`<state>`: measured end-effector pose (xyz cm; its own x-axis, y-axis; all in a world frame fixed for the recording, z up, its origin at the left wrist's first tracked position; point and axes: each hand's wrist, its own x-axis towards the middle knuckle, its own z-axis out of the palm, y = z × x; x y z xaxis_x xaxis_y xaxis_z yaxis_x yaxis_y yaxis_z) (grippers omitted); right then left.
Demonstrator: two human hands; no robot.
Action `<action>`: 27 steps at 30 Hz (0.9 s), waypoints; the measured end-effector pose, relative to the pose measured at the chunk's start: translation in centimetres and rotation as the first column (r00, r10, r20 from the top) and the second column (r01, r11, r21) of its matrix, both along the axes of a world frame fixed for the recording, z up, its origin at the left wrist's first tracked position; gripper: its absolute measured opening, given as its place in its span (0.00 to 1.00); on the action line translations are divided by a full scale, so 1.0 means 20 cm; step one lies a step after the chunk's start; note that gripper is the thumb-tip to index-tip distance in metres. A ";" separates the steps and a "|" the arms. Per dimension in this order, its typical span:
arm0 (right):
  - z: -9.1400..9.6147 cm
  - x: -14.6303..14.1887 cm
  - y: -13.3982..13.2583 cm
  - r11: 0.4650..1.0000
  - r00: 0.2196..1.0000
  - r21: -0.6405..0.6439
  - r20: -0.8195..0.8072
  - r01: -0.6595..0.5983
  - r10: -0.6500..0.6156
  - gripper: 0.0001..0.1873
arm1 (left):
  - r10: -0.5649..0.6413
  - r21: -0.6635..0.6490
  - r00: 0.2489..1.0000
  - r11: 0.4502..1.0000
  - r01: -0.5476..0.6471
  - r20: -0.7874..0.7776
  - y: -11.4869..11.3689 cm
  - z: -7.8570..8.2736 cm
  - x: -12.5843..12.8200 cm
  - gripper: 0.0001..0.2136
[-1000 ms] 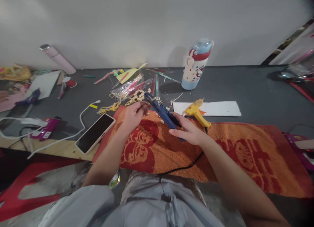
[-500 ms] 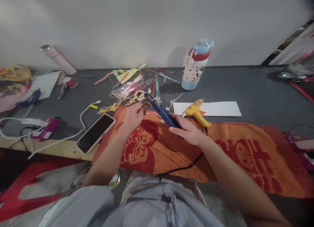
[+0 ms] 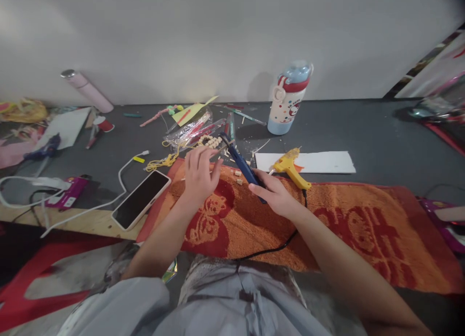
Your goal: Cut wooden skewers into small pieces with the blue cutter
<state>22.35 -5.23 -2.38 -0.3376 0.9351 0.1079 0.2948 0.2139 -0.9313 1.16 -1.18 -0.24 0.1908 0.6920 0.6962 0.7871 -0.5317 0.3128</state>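
My right hand (image 3: pixel 274 191) is closed around the lower part of a long dark-blue hand tool (image 3: pixel 244 168), perhaps a cutter. Its narrow end points up and to the left. Between the thumb and fingers of my left hand (image 3: pixel 200 173) is a thin wooden stick (image 3: pixel 222 149), which reaches the tool's far end. Whether the stick lies inside the tool or against it I cannot tell. Small pale cut pieces (image 3: pixel 239 182) are scattered on the orange towel (image 3: pixel 261 234) below the tool. A ring of pale pieces (image 3: pixel 209 141) lies just beyond my left hand.
A yellow glue gun (image 3: pixel 290 167) rests on a white strip (image 3: pixel 327 162) to the right. Behind it stands a bottle (image 3: pixel 288 101). On the left are a phone (image 3: pixel 141 200), yellow cord (image 3: pixel 162 162) and a white cable (image 3: pixel 121 173). Plastic packets (image 3: pixel 192 130) lie farther back.
My left hand has turned and its fingers are raised more, with the stick now visible at the tool's end. The tool has shifted slightly, still in my right hand.
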 end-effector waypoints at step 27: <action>-0.07 -0.07 -0.03 0.999 0.992 0.012 -0.119 -0.044 0.045 0.31 | -0.014 -0.513 0.604 0.512 0.689 0.797 -0.11 -0.12 0.23 0.24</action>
<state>20.93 -5.91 -3.80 -0.3627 0.9184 0.1582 0.1720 0.2328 -0.9572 5.67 -3.36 -2.72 0.3131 0.9495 0.0193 -0.0168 -0.0148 0.9997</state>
